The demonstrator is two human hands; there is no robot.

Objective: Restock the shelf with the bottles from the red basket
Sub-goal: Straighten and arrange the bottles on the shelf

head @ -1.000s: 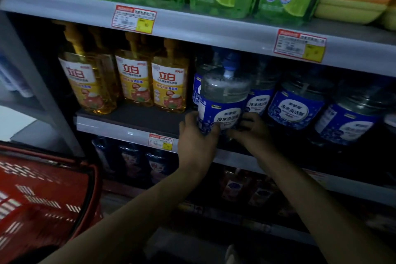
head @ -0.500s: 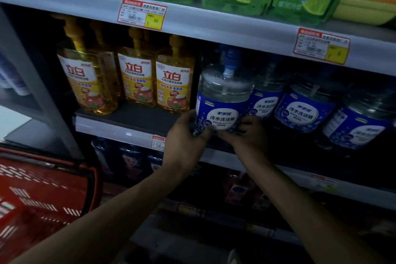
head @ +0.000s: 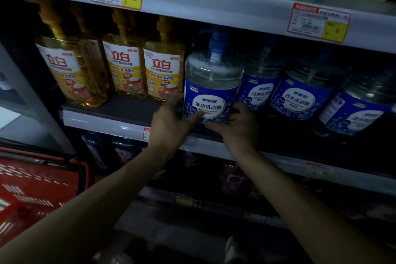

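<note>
The clear round plastic bottle with blue label and pump (head: 211,92) stands upright at the front of the grey metal shelf (head: 102,121), straight ahead, its base clasped between the left hand (head: 169,120) and the right hand (head: 237,127), one on each flank, equally near

The red basket (head: 40,180) is blurred and cut off.

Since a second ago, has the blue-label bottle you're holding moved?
Yes: the bottle shifted slightly left, closing its gap to the yellow bottles.
</note>
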